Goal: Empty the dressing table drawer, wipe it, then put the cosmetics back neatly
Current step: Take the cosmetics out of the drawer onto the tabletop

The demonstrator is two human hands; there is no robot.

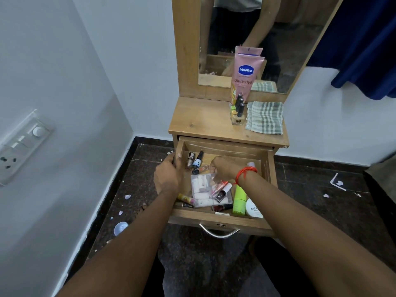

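Hands at open drawer: left hand grips its left wall; right hand reaches in, fingers curled, can't tell if pinching anything. Inside lie blue polish bottle, clear pouch, green tube, white jar. On tabletop: Vaseline tube, black-capped bottles, striped cloth.

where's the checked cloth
Head view: the checked cloth lies on the dressing table top, right side, just right of the nail polish bottles and Vaseline tube.

Both forearms extended forward. Left hand gripping drawer wall, fingers curled over it. Right hand lowered, knuckles up, fingers curled; grasp not discernible.
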